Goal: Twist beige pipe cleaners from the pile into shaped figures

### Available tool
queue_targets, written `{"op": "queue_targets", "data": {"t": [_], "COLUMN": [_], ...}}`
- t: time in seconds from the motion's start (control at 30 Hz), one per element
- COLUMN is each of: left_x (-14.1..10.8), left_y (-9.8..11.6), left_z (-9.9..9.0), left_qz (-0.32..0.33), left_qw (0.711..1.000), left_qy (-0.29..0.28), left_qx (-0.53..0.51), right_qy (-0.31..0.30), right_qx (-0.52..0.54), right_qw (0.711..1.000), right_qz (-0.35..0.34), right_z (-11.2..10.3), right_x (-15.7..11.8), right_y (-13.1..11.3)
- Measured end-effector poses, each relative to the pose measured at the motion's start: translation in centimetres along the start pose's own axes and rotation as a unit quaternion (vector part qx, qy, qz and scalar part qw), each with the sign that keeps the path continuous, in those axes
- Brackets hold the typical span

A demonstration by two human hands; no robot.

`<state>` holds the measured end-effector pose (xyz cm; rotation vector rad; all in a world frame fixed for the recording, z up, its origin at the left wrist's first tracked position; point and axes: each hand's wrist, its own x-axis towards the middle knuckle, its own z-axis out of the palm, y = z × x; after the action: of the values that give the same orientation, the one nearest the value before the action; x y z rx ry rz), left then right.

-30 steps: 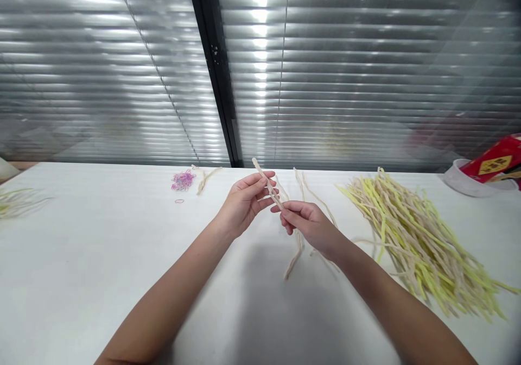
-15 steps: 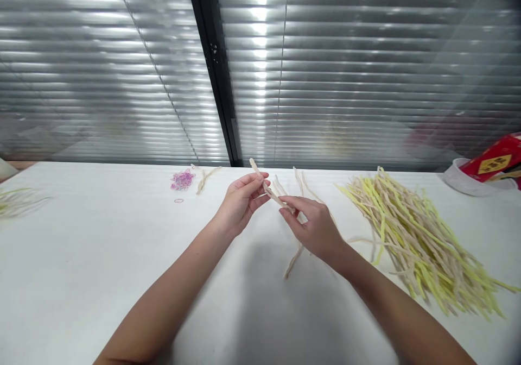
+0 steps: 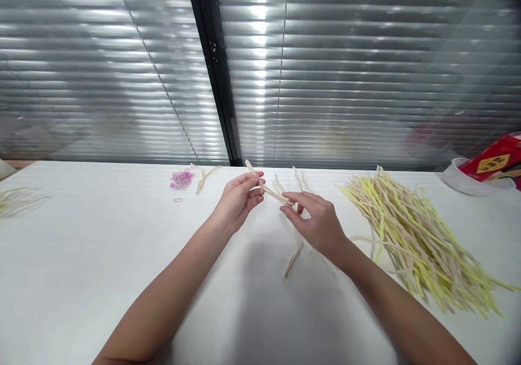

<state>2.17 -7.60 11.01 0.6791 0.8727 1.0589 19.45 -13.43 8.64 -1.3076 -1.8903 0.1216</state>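
Note:
My left hand (image 3: 241,199) pinches a folded beige pipe cleaner (image 3: 273,193) between thumb and fingers. The pale rounded upper end of the piece sticks up past the fingertips. Lower down, the thumb and forefinger of my right hand (image 3: 315,218) close around the other end, partly hiding it. The piece slants down to the right between both hands, above the white table. Several loose beige pipe cleaners (image 3: 293,259) lie beneath and behind my right hand.
A big heap of yellow and beige pipe cleaners (image 3: 419,240) lies on the right. Small purple-pink bands (image 3: 182,179) are piled at back left, near short beige strands (image 3: 205,177). A red packet (image 3: 494,161) rests in a clear plastic bowl (image 3: 459,183). Blinds (image 3: 345,82) hang behind the white table (image 3: 101,245).
My left hand has shifted slightly left with the upper end. The right hand has moved slightly right, and more of the piece shows between the hands.

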Motion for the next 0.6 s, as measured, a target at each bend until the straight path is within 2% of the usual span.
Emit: {"op": "queue_targets", "data": {"t": [0.23, 0.6], "left_x": [0.12, 0.12], "left_y": [0.15, 0.14], "left_z": [0.13, 0.08], "left_qz": [0.010, 0.010], "left_qw": [1.000, 1.000], "left_qy": [0.016, 0.010], "left_qx": [-0.004, 0.005], "right_qy": [0.017, 0.003], "right_qx": [-0.006, 0.027], "right_qw": [1.000, 1.000], "right_qz": [-0.003, 0.003], "right_z": [-0.11, -0.60], "right_x": [-0.05, 0.17], "right_y": [0.16, -0.13]}}
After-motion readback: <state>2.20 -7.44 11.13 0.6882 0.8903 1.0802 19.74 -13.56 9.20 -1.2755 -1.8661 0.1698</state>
